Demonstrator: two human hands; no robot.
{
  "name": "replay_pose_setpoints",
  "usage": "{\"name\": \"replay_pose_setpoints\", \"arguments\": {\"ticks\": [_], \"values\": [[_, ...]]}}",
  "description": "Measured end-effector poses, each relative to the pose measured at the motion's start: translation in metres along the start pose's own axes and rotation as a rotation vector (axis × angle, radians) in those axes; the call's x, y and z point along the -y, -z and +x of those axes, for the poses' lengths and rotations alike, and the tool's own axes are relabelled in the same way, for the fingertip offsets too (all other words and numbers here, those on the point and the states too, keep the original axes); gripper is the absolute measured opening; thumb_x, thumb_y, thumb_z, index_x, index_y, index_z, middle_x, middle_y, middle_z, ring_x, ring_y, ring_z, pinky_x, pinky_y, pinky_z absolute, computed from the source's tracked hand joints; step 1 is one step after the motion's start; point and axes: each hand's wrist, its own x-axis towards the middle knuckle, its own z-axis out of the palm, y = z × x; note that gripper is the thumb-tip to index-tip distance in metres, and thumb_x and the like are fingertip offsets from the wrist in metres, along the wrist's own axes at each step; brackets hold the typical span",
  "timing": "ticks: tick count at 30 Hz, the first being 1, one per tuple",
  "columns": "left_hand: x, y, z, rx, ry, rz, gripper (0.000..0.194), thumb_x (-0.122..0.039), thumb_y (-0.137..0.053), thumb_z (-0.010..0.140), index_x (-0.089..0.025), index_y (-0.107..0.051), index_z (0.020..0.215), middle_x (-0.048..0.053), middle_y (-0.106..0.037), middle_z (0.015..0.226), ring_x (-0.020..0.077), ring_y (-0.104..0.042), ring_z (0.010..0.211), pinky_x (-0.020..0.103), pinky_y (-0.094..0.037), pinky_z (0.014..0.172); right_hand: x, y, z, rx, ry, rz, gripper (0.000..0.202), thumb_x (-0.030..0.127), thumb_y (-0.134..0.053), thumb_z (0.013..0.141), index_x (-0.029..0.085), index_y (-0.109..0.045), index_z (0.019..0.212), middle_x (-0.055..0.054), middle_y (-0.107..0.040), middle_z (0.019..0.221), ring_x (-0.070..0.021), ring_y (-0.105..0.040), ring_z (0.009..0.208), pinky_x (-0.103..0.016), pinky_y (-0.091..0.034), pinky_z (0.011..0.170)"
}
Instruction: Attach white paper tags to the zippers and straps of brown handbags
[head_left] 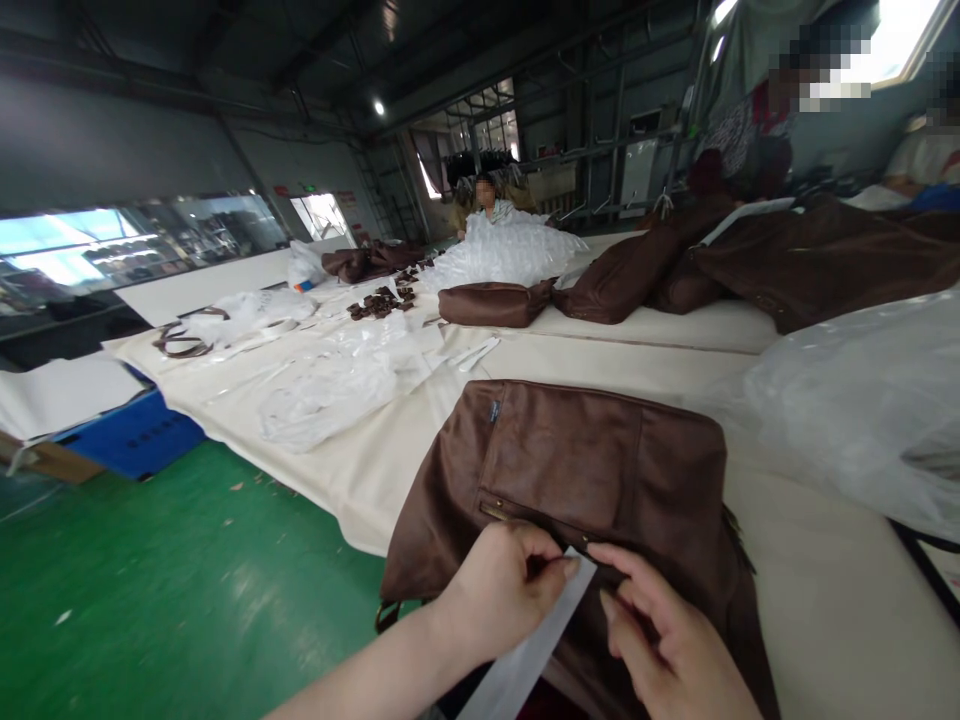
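A dark brown leather-look bag (559, 450) lies on the cream-covered table in front of me, with a small dark tag at its upper left and a brass zip (495, 511) across its middle. My left hand (510, 580) is closed, pinching the end of a white strip (529, 655) between thumb and finger. The strip runs down toward me over the bag; its material is unclear. Beside it, my right hand (667, 630) has its index finger stretched to the strip's tip near a small zip end, thumb apart. I see nothing held in it.
More brown bags (495, 303) lie farther back on the table (645, 355). Clear plastic (855, 400) is heaped at the right, more lies left. Small brown pieces (382, 300) are piled behind. A co-worker (491, 205) is at the far end; a blue box (131, 435) stands left.
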Motion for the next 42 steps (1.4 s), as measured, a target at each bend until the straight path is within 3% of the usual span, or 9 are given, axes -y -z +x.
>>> {"name": "replay_pose_setpoints", "arguments": {"ticks": [3,6,10,13,25,31,34,42], "values": [[-0.003,-0.002,0.002,-0.069,-0.026,0.031,0.029,-0.030,-0.054,0.088,-0.017,-0.062,0.064,-0.004,-0.052,0.056,0.0079,-0.043,0.053,0.022,-0.030,0.052,0.003,0.000,-0.002,-0.043,-0.146,0.089,0.034,0.052,-0.048,0.090,0.024,-0.059,0.103,0.004,-0.060,0.061,-0.0120,-0.057,0.045,-0.019,-0.047,0.047],[-0.006,-0.004,0.003,-0.124,-0.064,0.068,0.027,-0.025,-0.055,0.088,-0.017,-0.063,0.063,-0.002,-0.059,0.060,0.0089,-0.049,0.056,0.022,-0.033,0.056,0.007,0.001,0.000,0.024,-0.252,0.100,0.040,0.060,-0.045,0.088,0.023,-0.057,0.081,0.004,-0.059,0.057,-0.0115,-0.056,0.042,-0.019,-0.045,0.045],[-0.008,-0.005,0.002,-0.127,-0.055,0.127,0.025,-0.028,-0.055,0.088,-0.019,-0.067,0.068,0.000,-0.066,0.067,0.0114,-0.056,0.062,0.023,-0.035,0.058,0.011,-0.006,0.005,0.185,-0.341,0.090,0.044,0.059,-0.035,0.092,0.022,-0.057,0.080,0.003,-0.060,0.053,-0.0108,-0.054,0.038,-0.019,-0.038,0.039],[-0.007,-0.006,0.003,-0.120,-0.022,0.134,0.024,-0.030,-0.055,0.087,-0.021,-0.069,0.070,0.000,-0.068,0.070,0.0126,-0.058,0.063,0.023,-0.035,0.057,0.011,-0.016,0.008,0.200,-0.399,0.104,0.048,0.058,-0.030,0.094,0.021,-0.054,0.075,0.001,-0.062,0.056,-0.0096,-0.052,0.036,-0.019,-0.033,0.035],[0.003,-0.012,0.008,-0.125,-0.011,-0.020,0.019,-0.025,-0.055,0.085,-0.021,-0.069,0.072,-0.001,-0.068,0.071,0.0122,-0.059,0.065,0.022,-0.038,0.060,0.015,-0.020,0.011,0.100,-0.476,0.172,0.050,0.065,-0.040,0.088,0.019,-0.056,0.076,0.001,-0.061,0.062,-0.0091,-0.054,0.040,-0.018,-0.037,0.035],[0.006,-0.005,0.007,-0.078,-0.057,-0.050,0.028,-0.028,-0.053,0.085,-0.018,-0.061,0.061,-0.002,-0.056,0.056,0.0092,-0.046,0.051,0.023,-0.031,0.052,0.014,-0.022,0.012,0.064,-0.504,0.193,0.048,0.064,-0.046,0.088,0.019,-0.058,0.081,0.004,-0.058,0.061,-0.0076,-0.049,0.037,-0.018,-0.033,0.034],[0.008,-0.003,0.008,-0.046,-0.052,-0.023,0.033,-0.031,-0.053,0.085,-0.017,-0.057,0.055,-0.004,-0.047,0.049,0.0082,-0.039,0.047,0.024,-0.026,0.048,0.015,-0.021,0.009,0.069,-0.491,0.187,0.047,0.063,-0.045,0.089,0.018,-0.060,0.084,0.003,-0.059,0.062,-0.0075,-0.049,0.039,-0.018,-0.034,0.036],[0.012,-0.008,0.009,-0.029,-0.022,-0.035,0.030,-0.034,-0.057,0.085,-0.018,-0.062,0.061,-0.004,-0.051,0.054,0.0087,-0.043,0.051,0.023,-0.028,0.051,0.010,-0.013,0.006,0.190,-0.493,0.270,0.048,0.064,-0.048,0.087,0.019,-0.063,0.095,0.002,-0.062,0.069,-0.0089,-0.053,0.044,-0.019,-0.039,0.040]]}}
